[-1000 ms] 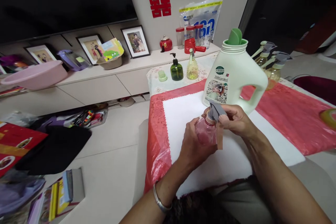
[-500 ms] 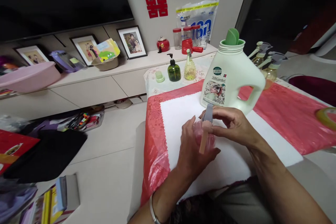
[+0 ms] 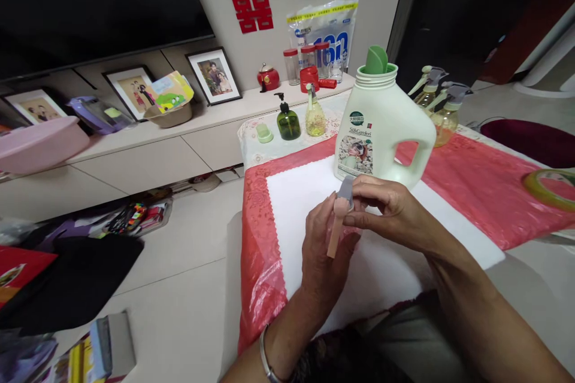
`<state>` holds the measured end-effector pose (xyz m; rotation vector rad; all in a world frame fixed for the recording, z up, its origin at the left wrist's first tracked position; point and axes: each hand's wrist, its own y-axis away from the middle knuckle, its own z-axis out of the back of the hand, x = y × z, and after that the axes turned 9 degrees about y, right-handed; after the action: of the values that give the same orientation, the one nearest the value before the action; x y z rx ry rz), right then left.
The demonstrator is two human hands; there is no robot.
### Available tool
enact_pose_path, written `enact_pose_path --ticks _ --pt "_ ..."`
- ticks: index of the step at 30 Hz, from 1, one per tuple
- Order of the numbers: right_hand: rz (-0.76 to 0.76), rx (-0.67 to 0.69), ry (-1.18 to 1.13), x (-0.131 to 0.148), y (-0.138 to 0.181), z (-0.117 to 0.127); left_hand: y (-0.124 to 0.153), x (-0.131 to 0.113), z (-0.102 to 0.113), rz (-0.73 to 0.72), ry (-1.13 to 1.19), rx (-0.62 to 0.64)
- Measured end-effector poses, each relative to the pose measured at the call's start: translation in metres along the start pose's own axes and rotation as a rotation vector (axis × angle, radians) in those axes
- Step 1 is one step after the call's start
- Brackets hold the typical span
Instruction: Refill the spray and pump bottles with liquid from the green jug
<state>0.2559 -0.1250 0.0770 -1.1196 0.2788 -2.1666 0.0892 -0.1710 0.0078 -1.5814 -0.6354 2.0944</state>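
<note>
Over the white sheet (image 3: 287, 197), my left hand (image 3: 323, 251) is wrapped round a pink see-through spray bottle (image 3: 329, 228), most of which its fingers hide. My right hand (image 3: 386, 206) pinches the bottle's spray head (image 3: 345, 190), which is grey on top with a pinkish trigger pointing towards me. Just beyond my hands stands a big pale green detergent jug (image 3: 381, 125) with a side handle. A green cap (image 3: 376, 60) sits tilted in its mouth.
A dark green pump bottle (image 3: 288, 122), a yellowish spray bottle (image 3: 315, 116) and a light green cap (image 3: 264, 133) stand at the table's far edge. Two spray bottles, the nearer one (image 3: 447, 116), are behind the jug. A tape roll (image 3: 536, 188) lies right on red plastic film (image 3: 485, 182).
My left hand has closed further round the bottle, its thumb now pressed in nearer. The spray head has tilted slightly. The whole view has shifted a little with my head.
</note>
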Motion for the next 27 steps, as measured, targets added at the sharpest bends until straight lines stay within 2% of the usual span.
enact_pose_path --ticks 5,10,15,18,21,23,27 --pt "-0.030 0.015 -0.012 -0.002 -0.003 0.003 0.001 0.002 0.001 0.037 -0.033 0.010" --pt "0.079 -0.020 0.022 -0.008 -0.006 0.001 -0.003 0.004 0.002 0.010 0.023 0.024" --pt "0.117 -0.091 0.102 -0.006 -0.005 -0.004 -0.006 0.001 0.000 0.049 0.096 0.011" --pt "0.108 -0.114 0.163 -0.003 -0.004 -0.006 -0.005 0.001 -0.002 0.010 0.091 -0.001" --pt "0.060 -0.131 0.183 -0.002 -0.004 -0.006 -0.003 0.004 -0.004 0.046 0.110 0.000" --pt "-0.006 -0.122 0.094 -0.004 -0.004 -0.007 -0.002 0.005 -0.005 0.056 0.119 0.006" --pt "-0.182 -0.034 -0.267 -0.016 -0.004 -0.013 -0.001 0.005 -0.006 0.010 0.094 0.012"
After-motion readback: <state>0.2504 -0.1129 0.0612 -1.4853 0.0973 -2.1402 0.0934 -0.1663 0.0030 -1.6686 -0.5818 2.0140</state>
